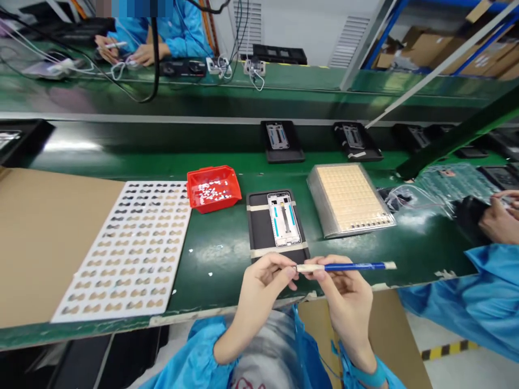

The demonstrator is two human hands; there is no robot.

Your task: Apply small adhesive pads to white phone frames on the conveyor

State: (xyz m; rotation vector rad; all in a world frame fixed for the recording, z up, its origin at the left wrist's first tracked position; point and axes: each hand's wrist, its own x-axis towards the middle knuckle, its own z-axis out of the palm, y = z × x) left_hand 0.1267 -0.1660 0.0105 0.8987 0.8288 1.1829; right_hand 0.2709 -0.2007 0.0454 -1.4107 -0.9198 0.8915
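My right hand (344,292) grips a slim blue pen-like stick (357,266) with pale ends, held level over the table's front edge. The fingers of my left hand (270,281) are pinched together at the stick's left tip. Whatever lies between them is too small to make out. Just beyond both hands, a phone frame (284,219) with blue strips rests in a black tray (259,229) crossed by pale bands. To the left of that tray stands a red bin (214,189) with small white pieces inside.
A white sheet (132,248) with rows of small dark-and-tan parts lies left, beside brown cardboard (57,243). A stack of clear trays (344,200) stands right. Black trays (281,141) line the back. A co-worker's hand (500,219) is at far right; another person sits across.
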